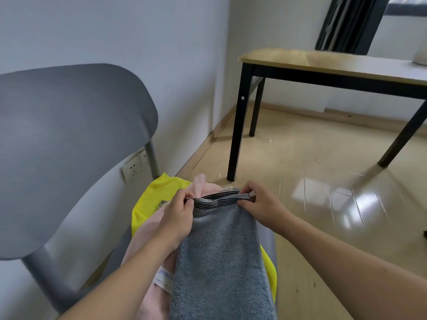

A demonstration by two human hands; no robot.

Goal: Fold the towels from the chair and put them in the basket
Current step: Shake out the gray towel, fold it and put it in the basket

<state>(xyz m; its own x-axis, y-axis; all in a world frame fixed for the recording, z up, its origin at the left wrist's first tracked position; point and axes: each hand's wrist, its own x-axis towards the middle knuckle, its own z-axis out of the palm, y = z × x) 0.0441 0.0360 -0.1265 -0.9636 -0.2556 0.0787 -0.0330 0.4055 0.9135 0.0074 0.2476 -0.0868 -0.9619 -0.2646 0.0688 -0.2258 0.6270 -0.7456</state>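
Home room, prob. bedroom/study: plain white walls w/ wall socket at 9 o'clock, glossy wood-look floor, wooden desk on black legs at 1 o'clock, dark curtain by window, grey chair w/ laundry.

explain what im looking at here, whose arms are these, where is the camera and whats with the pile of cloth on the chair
There is no machine here. The single picture comes from a camera worn on a person's head, looking forward and down, so the two bare arms are the wearer's own. The left hand and right hand each pinch a corner of a grey towel along its striped edge. Under it, on a grey chair, lie a pink towel and a yellow towel. To the right is a wooden table with black legs on a shiny floor. No basket is in view.
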